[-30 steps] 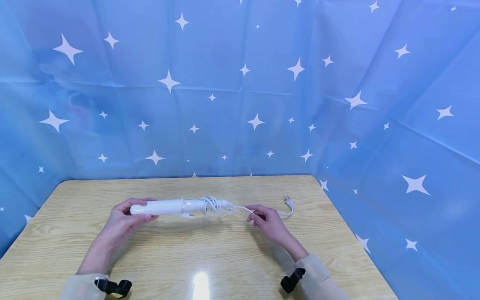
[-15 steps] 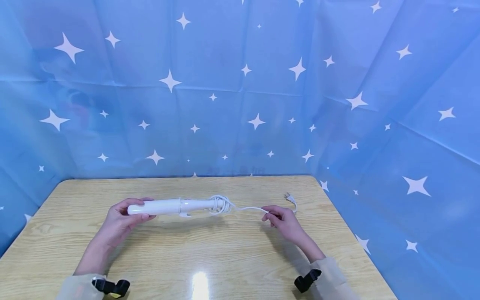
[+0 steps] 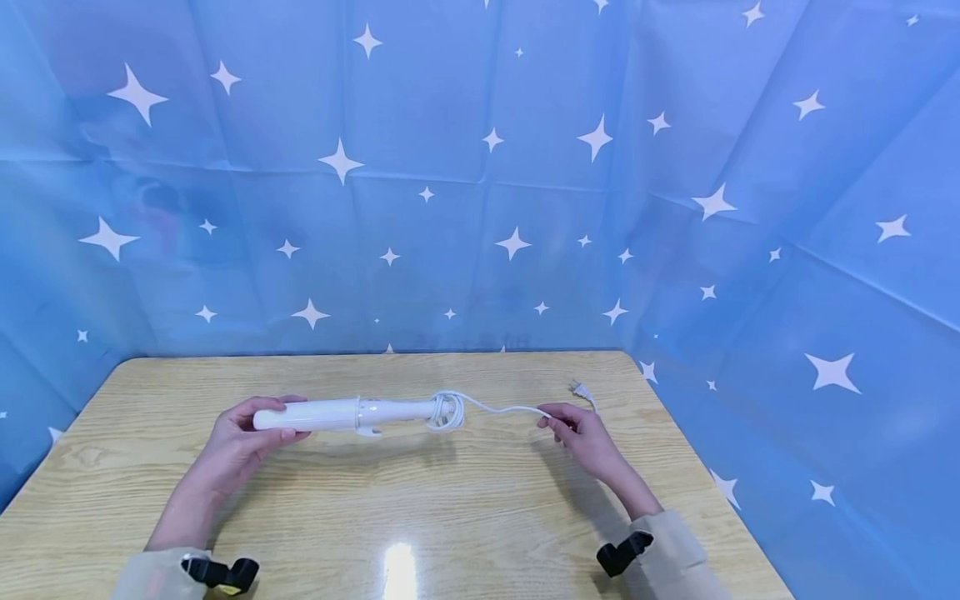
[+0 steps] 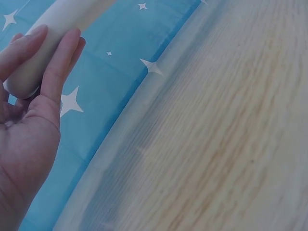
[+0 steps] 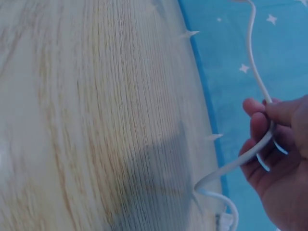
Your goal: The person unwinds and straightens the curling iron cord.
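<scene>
A white curling iron (image 3: 318, 415) with a thick barrel and a small lever lies level in the head view, raised over the table. My left hand (image 3: 243, 429) grips its barrel end between thumb and fingers; the left wrist view shows the rounded barrel tip (image 4: 24, 84) within that hand. Loops of white cord (image 3: 447, 412) are wound round the handle's far end. From them a length runs right to my right hand (image 3: 581, 437), which pinches the cord (image 5: 260, 79) between thumb and fingertips. Beyond that hand, the two-pin plug (image 3: 581, 390) hangs at the cord's end.
A wood-grain table (image 3: 450, 517) spreads under both hands, its back edge meeting a blue star-printed curtain (image 3: 420, 225). The curtain also closes off the left and right sides. A black wrist camera (image 3: 625, 553) is strapped over the right sleeve.
My right hand has moved right, drawing the cord out into a longer stretch from the loops. The loops have slid toward the handle's end. My left hand has shifted slightly left with the curling iron.
</scene>
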The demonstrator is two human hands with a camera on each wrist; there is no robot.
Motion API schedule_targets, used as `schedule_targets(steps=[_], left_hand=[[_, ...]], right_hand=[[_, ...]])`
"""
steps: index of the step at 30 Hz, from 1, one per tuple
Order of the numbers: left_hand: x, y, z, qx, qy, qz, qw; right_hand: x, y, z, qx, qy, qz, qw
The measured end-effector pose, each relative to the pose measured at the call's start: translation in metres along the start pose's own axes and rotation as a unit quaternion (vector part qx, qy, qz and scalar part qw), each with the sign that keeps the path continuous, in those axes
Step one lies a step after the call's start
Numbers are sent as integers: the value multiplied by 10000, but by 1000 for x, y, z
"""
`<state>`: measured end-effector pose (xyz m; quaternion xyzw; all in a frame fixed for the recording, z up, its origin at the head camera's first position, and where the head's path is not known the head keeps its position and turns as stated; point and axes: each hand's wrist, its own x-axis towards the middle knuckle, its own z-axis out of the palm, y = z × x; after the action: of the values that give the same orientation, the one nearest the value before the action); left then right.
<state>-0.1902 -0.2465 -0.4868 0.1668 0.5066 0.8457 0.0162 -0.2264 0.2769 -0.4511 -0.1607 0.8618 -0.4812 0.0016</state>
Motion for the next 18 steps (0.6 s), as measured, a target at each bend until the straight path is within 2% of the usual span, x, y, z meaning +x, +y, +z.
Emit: schedule_targets(steps=[6,12,18], left_hand=[[-1,0,-2,68,-50,-58,9999],[0,1,-1,-28,-45,-90,9999],[1,0,-1,-72,-112,-100,9999]], right_hand=[[1,3,-1,-14,35,-81,10000],[3,3,1,108,-142,37,9998],[6,2,4,-70,-126,43,9999]])
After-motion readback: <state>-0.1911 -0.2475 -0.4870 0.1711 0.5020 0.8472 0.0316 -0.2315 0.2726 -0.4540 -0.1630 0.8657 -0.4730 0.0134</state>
